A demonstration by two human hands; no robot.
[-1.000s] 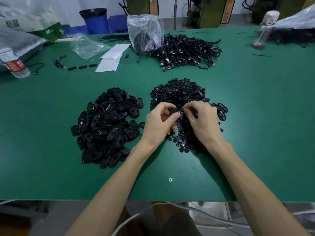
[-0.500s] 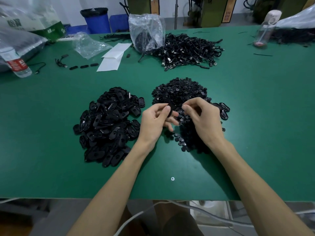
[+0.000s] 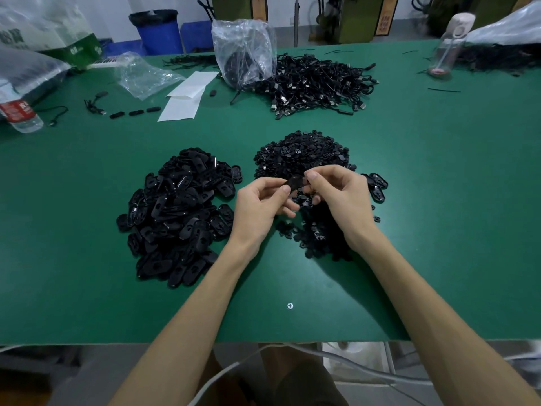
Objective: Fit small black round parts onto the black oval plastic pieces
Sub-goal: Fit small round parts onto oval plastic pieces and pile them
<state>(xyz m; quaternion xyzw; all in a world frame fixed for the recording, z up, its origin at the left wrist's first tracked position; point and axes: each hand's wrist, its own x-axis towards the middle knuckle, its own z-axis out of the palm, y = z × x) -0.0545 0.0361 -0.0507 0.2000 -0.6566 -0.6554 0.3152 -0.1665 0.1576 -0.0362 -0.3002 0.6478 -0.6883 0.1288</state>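
My left hand (image 3: 263, 205) pinches one black oval plastic piece (image 3: 294, 183) between thumb and fingers, just above the table. My right hand (image 3: 336, 191) meets it from the right, its thumb and curled fingers closed at the oval's end; whatever small part they may pinch is hidden. A heap of black oval pieces (image 3: 178, 215) lies left of my hands. The pile of small black round parts (image 3: 304, 155) spreads behind and under my hands.
A few oval pieces (image 3: 377, 187) lie right of my right hand. Farther back are a tangle of black cables (image 3: 316, 86), a clear plastic bag (image 3: 244, 51), white paper (image 3: 187, 95) and a water bottle (image 3: 17, 112). A screw head (image 3: 290, 305) sits near the front edge.
Both hands have lifted slightly off the round-parts pile and come together. The oval piece now shows more plainly between the fingertips.
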